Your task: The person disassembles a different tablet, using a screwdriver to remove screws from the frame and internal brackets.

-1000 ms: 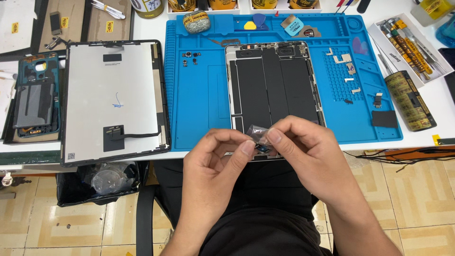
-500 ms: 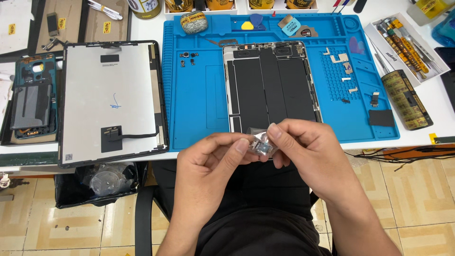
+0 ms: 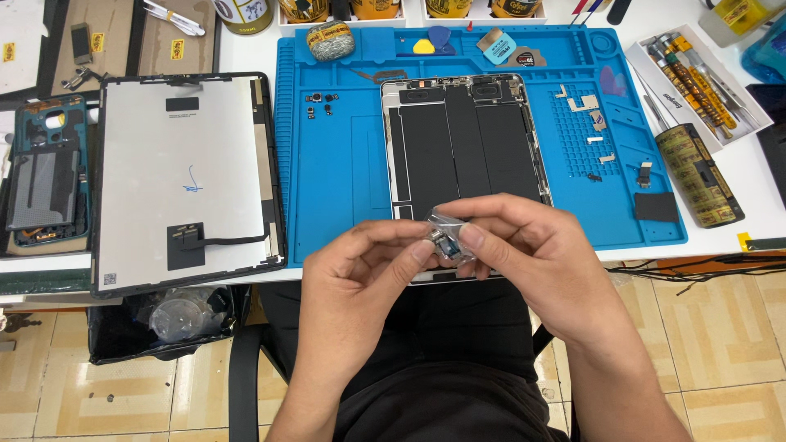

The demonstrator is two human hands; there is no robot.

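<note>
Detached tablet screen (image 3: 182, 176) lies face-down on the surface, left of the blue mat: pale grey back, black frame, black patches, small code label at lower left corner. Small clear plastic packet (image 3: 446, 237) pinched between both hands. Yellow-labelled cans (image 3: 241, 12) along far edge.

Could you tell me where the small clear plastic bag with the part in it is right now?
In the head view, the small clear bag is pinched between the left hand and right hand, just in front of the opened tablet on the blue mat.

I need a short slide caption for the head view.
Both hands hold a small clear packet over an opened tablet on a blue mat.
</note>
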